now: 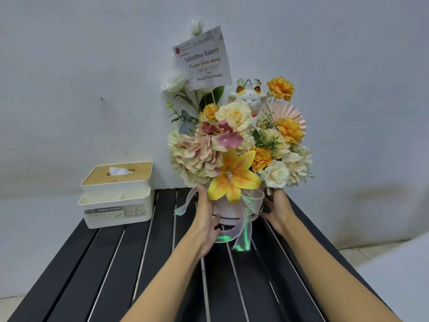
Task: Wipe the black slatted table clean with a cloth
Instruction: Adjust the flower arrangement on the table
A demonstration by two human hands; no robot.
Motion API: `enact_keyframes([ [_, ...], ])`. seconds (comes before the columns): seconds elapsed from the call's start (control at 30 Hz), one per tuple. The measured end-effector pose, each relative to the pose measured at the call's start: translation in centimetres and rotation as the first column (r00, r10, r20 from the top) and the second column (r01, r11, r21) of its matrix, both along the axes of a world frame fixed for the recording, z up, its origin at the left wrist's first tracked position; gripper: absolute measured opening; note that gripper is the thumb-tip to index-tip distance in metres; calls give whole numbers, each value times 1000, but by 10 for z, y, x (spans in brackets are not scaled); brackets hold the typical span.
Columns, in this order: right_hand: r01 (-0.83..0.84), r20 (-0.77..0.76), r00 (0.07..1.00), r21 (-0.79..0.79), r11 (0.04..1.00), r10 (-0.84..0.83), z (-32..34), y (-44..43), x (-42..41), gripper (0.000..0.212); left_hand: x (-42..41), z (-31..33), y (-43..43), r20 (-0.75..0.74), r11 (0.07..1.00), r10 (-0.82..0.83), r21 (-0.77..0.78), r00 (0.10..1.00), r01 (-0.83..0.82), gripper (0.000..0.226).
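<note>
The black slatted table (120,263) runs away from me toward a white wall. At its far end stands a flower arrangement (234,145) in a round pale pink box (228,211) tied with a sheer ribbon. My left hand (205,219) presses against the box's left side and my right hand (277,211) against its right side, so both hands grip the box between them. I see no cloth anywhere.
A white tissue holder (116,196) with a wooden lid sits at the table's far left corner, close to the wall. A white card (203,59) stands up out of the flowers. Pale floor lies on both sides of the table.
</note>
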State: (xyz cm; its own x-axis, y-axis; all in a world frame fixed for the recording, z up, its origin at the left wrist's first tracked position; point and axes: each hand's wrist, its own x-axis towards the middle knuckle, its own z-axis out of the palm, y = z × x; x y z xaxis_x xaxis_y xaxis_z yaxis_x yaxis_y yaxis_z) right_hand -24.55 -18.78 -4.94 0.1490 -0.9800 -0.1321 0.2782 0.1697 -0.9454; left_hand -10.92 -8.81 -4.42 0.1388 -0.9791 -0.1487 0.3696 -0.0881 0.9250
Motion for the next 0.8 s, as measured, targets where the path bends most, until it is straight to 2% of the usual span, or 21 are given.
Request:
enact_keyframes([
  [0.1,31,-1,1000,-4,1000,-31,0,0,-7,25,-7,3,4,30,999,-51,-3,998,51,73],
  [0.2,33,-71,997,-13,999,-33,-3,5,-19,39,-1,-1,14,144,1000,-10,-8,990,12,70],
  [0.3,-23,-317,948,-50,998,6,3,25,-37,46,25,-6,32,298,993,117,-9,948,-119,50],
  [0.33,-90,-461,886,-51,995,56,7,34,-47,44,37,-5,40,356,985,160,-1,921,-171,40],
  [0.37,-218,-612,774,-19,976,161,13,44,-52,41,52,-4,50,419,977,192,3,888,-213,32],
  [0.4,-379,-740,603,62,923,298,23,54,-55,36,67,-1,59,476,972,203,7,856,-235,26],
  [0.43,-527,-819,393,173,832,419,35,66,-50,33,84,3,68,518,968,212,8,828,-253,23],
  [0.47,-639,-851,198,265,722,487,49,78,-40,31,101,7,76,552,961,230,3,801,-278,21],
  [0.5,-720,-861,62,312,620,505,61,88,-25,31,118,11,83,586,950,259,-9,768,-313,22],
  [0.53,-779,-863,16,306,548,504,71,97,-6,32,133,15,88,618,935,294,-27,729,-354,23],
  [0.57,-832,-863,49,243,499,502,77,103,17,32,148,18,91,657,911,342,-55,672,-410,24],
  [0.6,-867,-847,144,141,477,512,80,107,42,32,163,21,93,700,878,392,-92,597,-469,25],
  [0.63,-874,-794,271,35,485,545,80,109,67,33,176,22,94,733,843,437,-132,521,-522,24],
  [0.7,-811,-567,523,-102,576,636,72,104,117,36,196,21,95,749,776,512,-192,421,-601,27],
  [0.73,-754,-434,624,-113,647,651,65,99,139,39,207,17,95,736,764,526,-190,426,-616,32],
  [0.8,-618,-280,766,-75,782,578,49,91,175,48,224,6,97,692,796,501,-133,520,-590,44],
])
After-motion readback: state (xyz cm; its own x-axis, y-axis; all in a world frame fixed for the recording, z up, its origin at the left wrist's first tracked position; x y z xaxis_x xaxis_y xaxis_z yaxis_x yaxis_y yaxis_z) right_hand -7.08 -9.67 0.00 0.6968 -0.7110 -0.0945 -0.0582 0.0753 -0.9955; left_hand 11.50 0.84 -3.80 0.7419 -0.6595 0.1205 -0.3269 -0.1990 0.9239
